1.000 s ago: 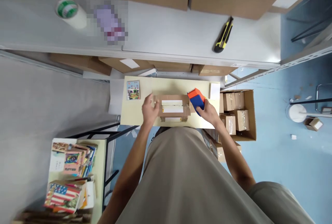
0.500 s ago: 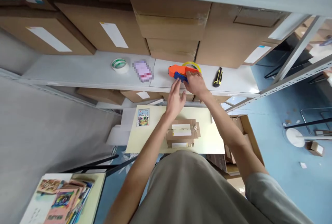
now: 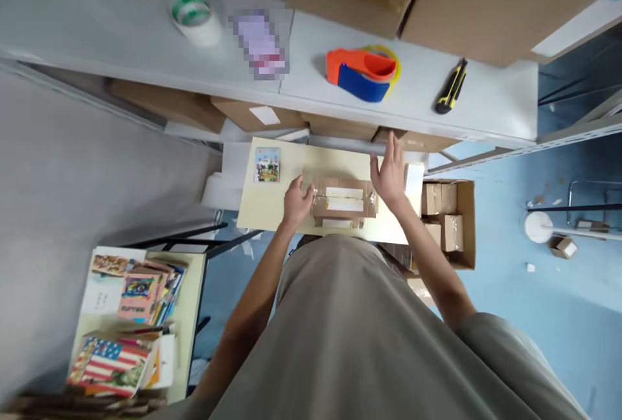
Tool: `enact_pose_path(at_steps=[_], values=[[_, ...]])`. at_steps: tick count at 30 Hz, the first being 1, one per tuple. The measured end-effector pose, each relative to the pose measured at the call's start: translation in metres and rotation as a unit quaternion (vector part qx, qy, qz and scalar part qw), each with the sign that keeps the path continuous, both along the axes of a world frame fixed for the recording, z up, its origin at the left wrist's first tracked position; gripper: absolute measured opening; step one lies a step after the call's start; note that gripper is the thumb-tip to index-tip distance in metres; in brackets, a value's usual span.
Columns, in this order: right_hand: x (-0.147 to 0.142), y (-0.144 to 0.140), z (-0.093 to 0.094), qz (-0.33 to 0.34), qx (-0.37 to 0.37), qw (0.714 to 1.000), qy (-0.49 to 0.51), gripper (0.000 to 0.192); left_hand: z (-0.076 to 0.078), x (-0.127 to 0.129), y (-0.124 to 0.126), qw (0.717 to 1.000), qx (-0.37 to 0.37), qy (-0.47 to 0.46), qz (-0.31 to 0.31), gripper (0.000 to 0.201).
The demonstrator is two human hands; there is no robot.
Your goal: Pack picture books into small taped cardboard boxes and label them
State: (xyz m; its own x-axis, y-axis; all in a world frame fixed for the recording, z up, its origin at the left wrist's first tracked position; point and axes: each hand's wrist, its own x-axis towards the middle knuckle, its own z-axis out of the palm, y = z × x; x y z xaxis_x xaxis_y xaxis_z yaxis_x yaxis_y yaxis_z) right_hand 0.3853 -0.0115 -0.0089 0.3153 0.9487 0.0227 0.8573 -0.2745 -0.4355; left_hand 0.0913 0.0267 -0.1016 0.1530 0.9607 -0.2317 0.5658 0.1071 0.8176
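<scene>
A taped cardboard box (image 3: pixel 345 188) with white labels lies on the pale yellow table (image 3: pixel 262 209) in front of me. My left hand (image 3: pixel 297 201) is at the box's left end, fingers apart; whether the fingertips touch the cardboard I cannot tell. Above the table, to the right of the box, my right hand (image 3: pixel 389 174) is raised with its fingers stretched out and holds nothing. On the shelf (image 3: pixel 311 76) sits an orange and blue tape dispenser (image 3: pixel 362 76), a yellow roll behind it.
Along the shelf lie a roll of tape (image 3: pixel 197 18), a blurred-out purple item (image 3: pixel 261 44) and a box cutter (image 3: pixel 451 88). A small picture booklet (image 3: pixel 267 164) is at the table's left. An open carton (image 3: pixel 467 225) of small boxes stands right; books (image 3: pixel 138 293) lie lower left.
Both hands have left the tape dispenser on the shelf and come down to the table, on either side of the box. My view has tilted downward.
</scene>
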Motion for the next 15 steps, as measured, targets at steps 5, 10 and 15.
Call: enact_pose_path(at_steps=[5, 10, 15], values=[[-0.051, -0.1, -0.071, -0.11, -0.204, 0.958, 0.17, 0.099, -0.032, -0.007, -0.042, 0.993, -0.107, 0.041, -0.017, 0.052], [-0.061, -0.096, -0.092, -0.178, -0.246, 0.936, 0.177, 0.09, -0.037, 0.024, -0.05, 0.988, -0.127, 0.084, 0.014, 0.082], [-0.043, -0.1, -0.092, -0.123, -0.25, 0.939, 0.201, 0.077, -0.035, 0.01, -0.036, 0.99, -0.118, 0.077, -0.017, 0.038]])
